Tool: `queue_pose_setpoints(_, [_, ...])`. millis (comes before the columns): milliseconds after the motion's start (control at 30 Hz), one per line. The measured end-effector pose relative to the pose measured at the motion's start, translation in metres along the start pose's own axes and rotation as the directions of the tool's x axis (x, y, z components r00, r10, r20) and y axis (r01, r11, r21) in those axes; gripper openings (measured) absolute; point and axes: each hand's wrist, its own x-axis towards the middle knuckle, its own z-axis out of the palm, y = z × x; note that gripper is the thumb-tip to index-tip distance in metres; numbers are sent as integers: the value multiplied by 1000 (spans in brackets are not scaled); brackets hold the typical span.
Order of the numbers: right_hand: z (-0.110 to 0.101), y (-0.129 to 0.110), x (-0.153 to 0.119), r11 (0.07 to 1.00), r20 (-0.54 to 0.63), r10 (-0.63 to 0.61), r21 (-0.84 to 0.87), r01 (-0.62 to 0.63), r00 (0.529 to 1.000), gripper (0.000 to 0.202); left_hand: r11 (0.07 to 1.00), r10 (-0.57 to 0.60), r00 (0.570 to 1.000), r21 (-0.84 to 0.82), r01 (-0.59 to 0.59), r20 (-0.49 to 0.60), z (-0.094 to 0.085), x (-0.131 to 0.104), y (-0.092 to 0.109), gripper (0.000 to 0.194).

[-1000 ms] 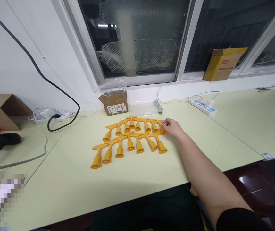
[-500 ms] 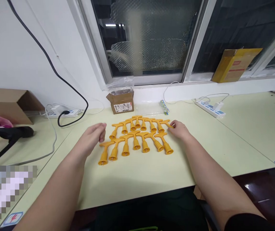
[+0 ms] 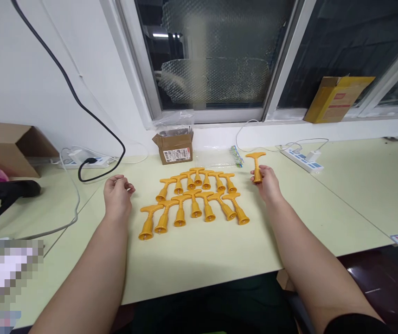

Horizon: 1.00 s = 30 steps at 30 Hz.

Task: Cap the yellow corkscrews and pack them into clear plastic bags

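Note:
My right hand point(image 3: 268, 183) grips a yellow T-handled corkscrew point(image 3: 255, 160) by its bell end, holding it upright with the handle on top, right of the others. More yellow corkscrews point(image 3: 195, 204) of the same kind lie in two curved rows on the table, handles pointing to the window and flared bells towards me. Small metal tips show inside some bells. My left hand point(image 3: 118, 192) is beside the left end of the rows, apart from them. Its fingers are curled in, and I see nothing held in them.
A small open carton point(image 3: 174, 147) stands behind the rows on the pale table point(image 3: 199, 260), beside a clear plastic bag point(image 3: 216, 157). Power strips point(image 3: 301, 159) with cables sit at right and left. A black cable point(image 3: 103, 123) hangs at left near a larger cardboard box point(image 3: 4, 144).
My right hand has lifted the corkscrew from the right end of the back row and turned it upright. My left hand has moved left, away from the rows.

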Motion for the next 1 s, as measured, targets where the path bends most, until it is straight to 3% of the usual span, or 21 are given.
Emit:
queue_pose_setpoints(67, [-2, -4, 1, 980, -81, -81, 176, 94, 993, 31, 998, 62, 998, 16, -62, -25, 1, 0, -1, 21])
queue_pose_setpoints(133, [-6, -5, 2, 964, -91, -117, 228, 136, 989, 26, 993, 116, 993, 24, -116, -11, 4, -2, -2, 20])
queue_pose_setpoints(300, [-8, -2, 4, 984, -109, 39, 179, -18, 993, 27, 988, 102, 985, 100, -116, 137, 10, -13, -2, 19])
queue_pose_setpoints(500, [-1, -5, -5, 973, 88, 106, 194, -122, 990, 38, 978, 74, 977, 175, -110, 200, 13, -19, -4, 16])
queue_pose_setpoints(600, [2, -7, -11, 980, 102, 12, 198, -32, 995, 41, 974, 61, 975, 199, -105, 216, 15, -22, -4, 16])
queue_pose_setpoints(700, [6, -8, -16, 981, 82, -165, 115, 155, 983, 38, 970, 64, 969, 214, -116, 237, 16, -24, -4, 15])
queue_pose_setpoints(767, [8, -6, -19, 942, 110, -331, -27, 336, 937, 31, 969, 66, 966, 217, -122, 250, 16, -24, -4, 15])
queue_pose_setpoints(833, [11, -3, -20, 878, 182, -420, -167, 449, 889, 24, 967, 68, 963, 220, -127, 260, 16, -23, -5, 15])
queue_pose_setpoints(900, [12, 2, -19, 869, 245, -353, -272, 414, 903, 21, 964, 68, 961, 230, -132, 267, 15, -22, -6, 16])
queue_pose_setpoints(1000, [12, 9, -17, 898, 282, -93, -390, 202, 955, 17, 953, 73, 956, 264, -151, 284, 14, -21, -8, 17])
